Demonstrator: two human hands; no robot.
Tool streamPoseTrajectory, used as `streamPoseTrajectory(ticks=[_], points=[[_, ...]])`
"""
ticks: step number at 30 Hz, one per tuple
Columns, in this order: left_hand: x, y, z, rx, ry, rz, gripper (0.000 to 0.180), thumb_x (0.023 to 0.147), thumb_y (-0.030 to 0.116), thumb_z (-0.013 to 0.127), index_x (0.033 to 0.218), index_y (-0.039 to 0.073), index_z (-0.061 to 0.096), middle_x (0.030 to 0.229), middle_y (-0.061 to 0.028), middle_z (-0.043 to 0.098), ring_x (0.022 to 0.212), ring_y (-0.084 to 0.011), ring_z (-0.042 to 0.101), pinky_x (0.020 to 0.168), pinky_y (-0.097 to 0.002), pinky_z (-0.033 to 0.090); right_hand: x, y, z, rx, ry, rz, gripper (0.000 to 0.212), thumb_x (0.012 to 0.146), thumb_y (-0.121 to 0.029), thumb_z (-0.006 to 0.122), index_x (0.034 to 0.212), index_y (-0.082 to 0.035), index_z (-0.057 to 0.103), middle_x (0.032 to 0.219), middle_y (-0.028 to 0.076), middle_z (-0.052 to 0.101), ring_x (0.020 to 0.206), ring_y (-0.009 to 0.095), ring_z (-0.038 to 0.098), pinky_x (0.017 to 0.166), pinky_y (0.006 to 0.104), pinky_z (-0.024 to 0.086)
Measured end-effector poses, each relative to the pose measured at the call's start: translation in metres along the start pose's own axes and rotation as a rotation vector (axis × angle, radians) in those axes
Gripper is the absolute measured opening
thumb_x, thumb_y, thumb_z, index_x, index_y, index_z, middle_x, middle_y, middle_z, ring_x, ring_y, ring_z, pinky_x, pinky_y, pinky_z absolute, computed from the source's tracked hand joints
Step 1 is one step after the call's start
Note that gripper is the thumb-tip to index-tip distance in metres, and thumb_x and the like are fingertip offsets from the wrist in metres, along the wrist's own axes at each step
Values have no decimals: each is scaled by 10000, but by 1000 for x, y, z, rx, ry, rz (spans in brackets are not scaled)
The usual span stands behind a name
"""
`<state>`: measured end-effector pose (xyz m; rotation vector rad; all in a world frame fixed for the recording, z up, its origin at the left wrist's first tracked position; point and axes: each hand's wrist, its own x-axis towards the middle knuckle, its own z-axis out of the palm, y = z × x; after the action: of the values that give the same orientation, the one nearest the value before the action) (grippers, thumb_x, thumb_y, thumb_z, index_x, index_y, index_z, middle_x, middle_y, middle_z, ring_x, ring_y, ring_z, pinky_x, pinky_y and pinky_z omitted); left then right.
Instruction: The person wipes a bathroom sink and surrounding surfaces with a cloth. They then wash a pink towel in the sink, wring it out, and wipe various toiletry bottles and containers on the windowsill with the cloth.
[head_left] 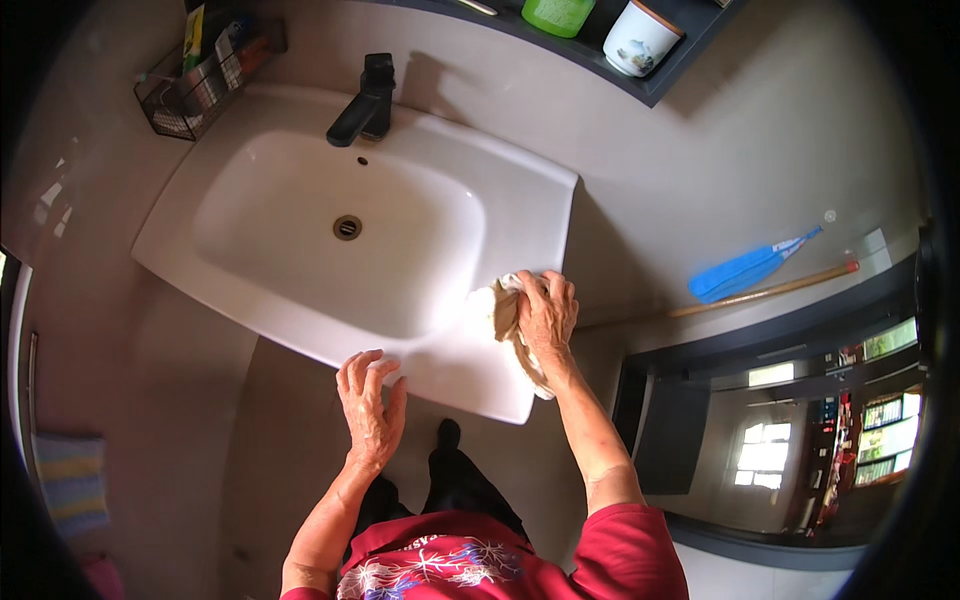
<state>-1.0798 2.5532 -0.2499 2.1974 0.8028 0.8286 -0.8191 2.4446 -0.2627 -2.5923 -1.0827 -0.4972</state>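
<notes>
A white washbasin (500,157) fills the middle of the head view, with a black faucet (370,105) at its back and a round drain (347,228) in the bowl. My right hand (547,318) presses a crumpled cream cloth (508,312) onto the basin's right-hand rim, its fingers bent over the fabric. Part of the cloth hangs down over the side edge. By the front rim, my left hand (370,405) holds nothing, its fingers curved and apart. Whether its fingertips touch the rim I cannot tell.
A wire basket (190,98) with tubes and packets hangs at the back left. Above the basin, a dark shelf (655,88) holds a green container (558,15) and a white cup (640,40). A blue item (745,272), a wooden stick (775,290) and a dark-framed mirror (780,440) are at right.
</notes>
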Motion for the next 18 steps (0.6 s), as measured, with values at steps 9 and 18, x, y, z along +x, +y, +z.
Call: streamPoseTrajectory(ticks=[9, 18], points=[[18, 5, 57, 379, 93, -205, 395, 733, 190, 694, 1101, 108, 576, 1245, -116, 475, 1217, -342, 367, 1004, -489, 250, 111, 64, 72, 84, 168, 197, 291, 783, -174, 656, 1067, -223, 616, 1077, 91, 497, 1008, 324, 499, 723, 450, 487], [29, 0, 40, 509, 101, -231, 464, 666, 286, 720, 1084, 122, 606, 1249, -78, 479, 1212, -296, 367, 977, -483, 260, 160, 85, 81, -425, -40, 109, 268, 854, -394, 537, 1107, -326, 595, 1097, 10, 566, 1030, 292, 514, 716, 527, 481]])
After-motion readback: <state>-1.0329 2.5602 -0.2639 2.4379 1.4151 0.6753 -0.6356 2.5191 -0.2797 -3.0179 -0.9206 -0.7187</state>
